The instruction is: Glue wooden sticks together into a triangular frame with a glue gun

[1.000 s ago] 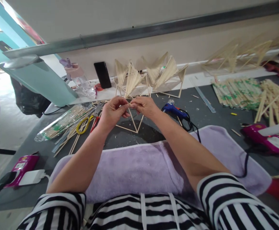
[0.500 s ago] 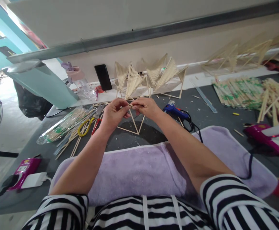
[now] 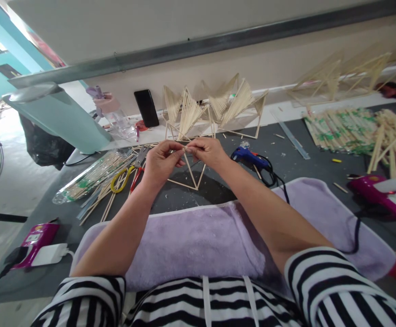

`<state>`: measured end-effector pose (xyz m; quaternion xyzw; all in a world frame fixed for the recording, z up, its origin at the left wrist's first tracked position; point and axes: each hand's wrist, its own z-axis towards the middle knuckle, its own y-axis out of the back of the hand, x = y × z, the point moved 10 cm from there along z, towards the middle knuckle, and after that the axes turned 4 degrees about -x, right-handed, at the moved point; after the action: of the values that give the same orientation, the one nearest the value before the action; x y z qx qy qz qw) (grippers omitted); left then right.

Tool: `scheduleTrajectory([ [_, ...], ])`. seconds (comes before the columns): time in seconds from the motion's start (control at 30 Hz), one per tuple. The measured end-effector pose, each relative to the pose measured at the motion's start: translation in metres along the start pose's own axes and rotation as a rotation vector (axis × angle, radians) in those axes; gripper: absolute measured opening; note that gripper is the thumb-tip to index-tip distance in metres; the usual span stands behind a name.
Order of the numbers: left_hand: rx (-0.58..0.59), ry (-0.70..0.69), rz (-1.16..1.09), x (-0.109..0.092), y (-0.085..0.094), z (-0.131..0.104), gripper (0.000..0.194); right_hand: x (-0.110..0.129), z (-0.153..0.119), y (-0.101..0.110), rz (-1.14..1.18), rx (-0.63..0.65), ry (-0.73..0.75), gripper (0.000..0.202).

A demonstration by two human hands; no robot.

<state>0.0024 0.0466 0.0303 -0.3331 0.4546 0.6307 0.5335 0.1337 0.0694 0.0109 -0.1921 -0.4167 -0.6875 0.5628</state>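
A small frame of thin wooden sticks (image 3: 191, 173) stands on the dark table, a lower corner pointing toward me. At its upper tip the fingers of my left hand (image 3: 165, 161) and my right hand (image 3: 207, 152) meet. Both hands are closed in a pinch there; the fingertips hide the exact joint. Behind them is a finished-looking stick model (image 3: 191, 113) with fanned rows of sticks. Right of my right hand lies a blue glue gun (image 3: 249, 156) with a black cord. Beside my left wrist are yellow-handled scissors (image 3: 121, 179) and a red-handled tool (image 3: 136, 177).
A lilac towel (image 3: 198, 250) covers the table's near edge. Packs of sticks lie left (image 3: 92, 177) and right (image 3: 341, 129), with a loose stick pile (image 3: 392, 141) beyond. A phone (image 3: 146, 109) leans at the back. Pink power strips (image 3: 37, 243) sit on both sides.
Both hands keep their pinch at the tip of the stick frame. The fingers have shifted only very slightly, and the view has moved a little.
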Motion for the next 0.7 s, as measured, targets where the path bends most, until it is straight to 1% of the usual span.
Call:
scheduleTrajectory([
  [0.2, 0.013, 0.013, -0.006, 0.0002, -0.0006, 0.0002, 0.017, 0.0016, -0.0005, 0.0015, 0.004, -0.031, 0.006, 0.043],
  [0.43, 0.023, -0.024, 0.016, -0.0039, -0.0015, 0.0008, 0.019, -0.0032, 0.0005, -0.0016, 0.013, -0.009, -0.034, 0.046],
  [0.57, 0.031, -0.035, 0.027, -0.0060, -0.0030, 0.0015, 0.017, -0.0019, 0.0013, -0.0013, -0.005, -0.010, -0.023, 0.044],
  [0.7, 0.038, -0.033, 0.039, -0.0066, -0.0032, 0.0017, 0.017, -0.0037, 0.0009, -0.0005, 0.009, -0.015, -0.051, 0.043],
])
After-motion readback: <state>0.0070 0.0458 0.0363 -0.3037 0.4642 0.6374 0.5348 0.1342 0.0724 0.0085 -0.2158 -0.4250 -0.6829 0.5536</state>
